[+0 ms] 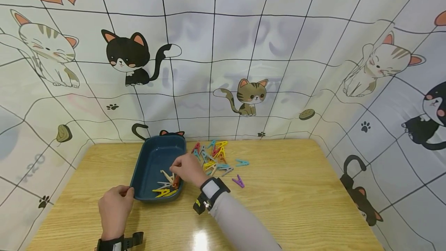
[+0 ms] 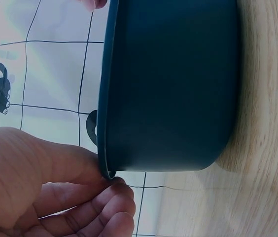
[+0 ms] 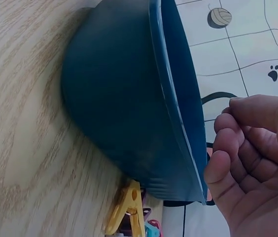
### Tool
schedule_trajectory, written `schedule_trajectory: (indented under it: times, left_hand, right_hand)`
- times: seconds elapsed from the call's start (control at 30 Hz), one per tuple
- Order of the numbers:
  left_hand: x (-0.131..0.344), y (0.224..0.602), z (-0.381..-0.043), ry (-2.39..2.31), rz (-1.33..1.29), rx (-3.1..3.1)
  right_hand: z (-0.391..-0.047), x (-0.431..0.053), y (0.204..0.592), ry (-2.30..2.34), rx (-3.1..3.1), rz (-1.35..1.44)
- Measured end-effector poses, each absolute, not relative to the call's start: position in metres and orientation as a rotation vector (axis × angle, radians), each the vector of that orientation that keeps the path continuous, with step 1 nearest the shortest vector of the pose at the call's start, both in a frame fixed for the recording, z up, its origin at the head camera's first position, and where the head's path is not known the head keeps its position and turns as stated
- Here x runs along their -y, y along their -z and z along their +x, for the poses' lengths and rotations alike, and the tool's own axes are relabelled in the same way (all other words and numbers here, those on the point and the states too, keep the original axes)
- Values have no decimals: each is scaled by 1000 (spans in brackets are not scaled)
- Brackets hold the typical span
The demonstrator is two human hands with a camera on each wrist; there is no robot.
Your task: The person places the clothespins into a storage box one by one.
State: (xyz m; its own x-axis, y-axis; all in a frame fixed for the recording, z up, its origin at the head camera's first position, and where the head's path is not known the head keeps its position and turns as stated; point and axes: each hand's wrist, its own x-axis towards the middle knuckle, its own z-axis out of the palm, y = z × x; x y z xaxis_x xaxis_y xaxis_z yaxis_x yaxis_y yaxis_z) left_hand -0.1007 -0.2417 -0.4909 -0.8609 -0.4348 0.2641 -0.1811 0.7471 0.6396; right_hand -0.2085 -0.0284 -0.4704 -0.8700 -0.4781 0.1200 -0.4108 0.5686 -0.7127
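Observation:
A dark blue plastic basin (image 1: pixel 158 148) stands at the left of the table, with several clothespins inside: yellow (image 1: pixel 162 193), beige (image 1: pixel 168 176), grey (image 1: pixel 164 184) and an orange-brown one (image 1: pixel 176 181). With thumb and fingers my left hand (image 1: pixel 116 208) pinches the basin's near left corner rim, also plain in the left wrist view. My right hand (image 1: pixel 189 169) hovers at the basin's right rim, above the clothespins inside. In the right wrist view its fingers (image 3: pixel 222 165) are curled, the thumb meets the index finger, and nothing shows between them.
Right of the basin lies a loose pile of clothespins (image 1: pixel 220 157) in several colours. A blue clothespin (image 1: pixel 242 162) and a purple one (image 1: pixel 238 181) lie apart from it. The wooden table (image 1: pixel 296 193) ends against a cat-patterned sheet (image 1: pixel 195 76) at the back and sides.

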Motion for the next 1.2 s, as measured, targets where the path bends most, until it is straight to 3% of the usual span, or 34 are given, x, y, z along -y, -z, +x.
schedule_trajectory:
  times: [1.2]
  left_hand:
    - [242,491,-101,852,477,2564]
  right_hand:
    - [-226,-71,494,1346,-2913,-631]
